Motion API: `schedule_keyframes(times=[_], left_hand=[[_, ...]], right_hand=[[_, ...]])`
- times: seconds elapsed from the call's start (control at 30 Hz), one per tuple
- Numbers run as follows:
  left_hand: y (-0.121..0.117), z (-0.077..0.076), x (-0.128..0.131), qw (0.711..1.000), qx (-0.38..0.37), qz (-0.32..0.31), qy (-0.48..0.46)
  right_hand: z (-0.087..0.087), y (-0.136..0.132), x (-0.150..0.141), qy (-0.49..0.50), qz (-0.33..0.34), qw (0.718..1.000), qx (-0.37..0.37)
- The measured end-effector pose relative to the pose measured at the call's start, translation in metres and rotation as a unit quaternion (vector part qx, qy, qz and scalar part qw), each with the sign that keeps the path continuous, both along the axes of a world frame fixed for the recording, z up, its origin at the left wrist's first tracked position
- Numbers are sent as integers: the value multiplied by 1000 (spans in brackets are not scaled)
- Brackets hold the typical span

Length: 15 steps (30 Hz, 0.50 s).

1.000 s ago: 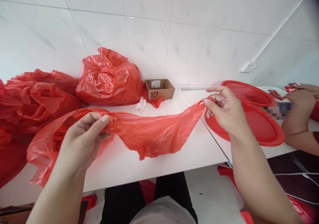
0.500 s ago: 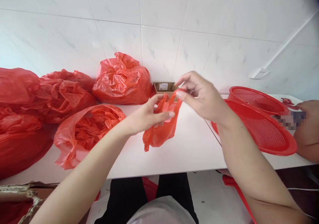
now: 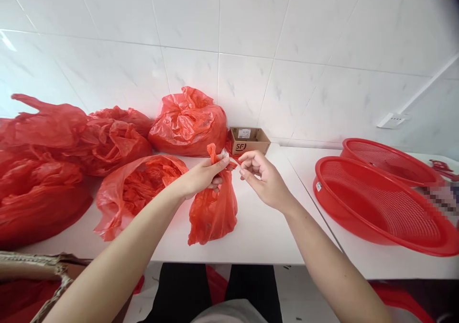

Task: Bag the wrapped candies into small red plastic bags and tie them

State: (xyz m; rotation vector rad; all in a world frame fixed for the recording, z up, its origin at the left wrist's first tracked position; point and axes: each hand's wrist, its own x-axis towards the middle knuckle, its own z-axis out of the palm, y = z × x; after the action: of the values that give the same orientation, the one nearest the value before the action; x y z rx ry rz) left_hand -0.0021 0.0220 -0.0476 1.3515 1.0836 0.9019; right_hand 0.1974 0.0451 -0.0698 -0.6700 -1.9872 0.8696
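Note:
In the head view, my left hand (image 3: 206,172) is closed round the gathered neck of a small red plastic bag (image 3: 214,215). The bag hangs below it over the white table, its lower part bulging a little; what is inside cannot be made out. A bit of whitish, clear material shows by my left thumb. Just to the right, my right hand (image 3: 263,177) has its fingertips pinched together at the end of a thin red strip of the bag, stretched between the two hands. To the left lies a larger open red bag (image 3: 113,186) with crumpled red plastic in it.
Full red bags (image 3: 190,122) stand along the tiled wall and at the left. A small cardboard box (image 3: 251,141) sits behind my hands. Red mesh baskets (image 3: 358,217) rest at the right. A torn carton (image 3: 32,261) is at lower left, below the table.
My left hand has gone from holding the bag loosely by its opening to gripping its gathered neck. My right hand has come down, drawing out a strip. The view has shifted left.

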Motion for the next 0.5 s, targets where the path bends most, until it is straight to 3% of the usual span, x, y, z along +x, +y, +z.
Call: schedule_keyframes(times=[0.27,0.4,0.5], left_hand=[[-2,0,-1,998,22,-60,-2],[-2,1,-4,996,50,-72,-9],[-5,9,-7,985,90,-123,77]], right_hand=[[4,-11,-9,10,-40,998,39],[10,-28,-5,41,8,999,23],[13,-35,-4,56,39,997,44]])
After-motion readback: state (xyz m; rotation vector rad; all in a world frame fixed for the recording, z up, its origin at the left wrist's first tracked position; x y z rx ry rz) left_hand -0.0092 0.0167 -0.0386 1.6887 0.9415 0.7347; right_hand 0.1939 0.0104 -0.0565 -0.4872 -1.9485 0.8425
